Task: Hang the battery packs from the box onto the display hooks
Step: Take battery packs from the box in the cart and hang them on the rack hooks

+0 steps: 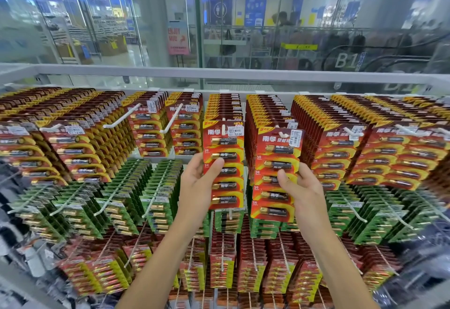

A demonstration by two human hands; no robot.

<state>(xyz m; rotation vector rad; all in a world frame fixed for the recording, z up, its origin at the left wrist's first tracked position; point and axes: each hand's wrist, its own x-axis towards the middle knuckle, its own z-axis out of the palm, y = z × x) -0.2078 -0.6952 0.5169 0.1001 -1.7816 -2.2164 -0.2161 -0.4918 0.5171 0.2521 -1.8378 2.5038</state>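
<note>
Battery packs cover the whole display rack, and two of them are held at the centre of the frame. The left red-and-yellow card pack (227, 184) hangs upright with a white plastic hook (223, 130) poking through its top hole. The left hand (197, 187) grips its left edge, with the thumb across the front and the fingers behind. Just beside it, the right red-and-yellow card pack (275, 196) sits tilted with a second white hook tip (282, 135) through its hole. The right hand (302, 187) grips it, thumb on the front.

The rack slopes away in three tiers. Dense rows of the same red packs fill the top, green card packs (146, 187) the middle, and smaller red-and-yellow packs (221, 269) the bottom. Two long bare white pegs (121, 120) stick out in the upper left of the rack. A grey metal rail (219, 74) caps the rack. Behind it a glass wall (170, 16) looks onto a bright shopping mall with an escalator at the right.

The held packs carry the brand 南孚 and the mark 5号. A white price sticker (235, 131) reads 12.00. A pink standing sign (178, 40) behind the glass starts with ENJOY. Large pale lettering (345, 60) on the glass reads B1.
</note>
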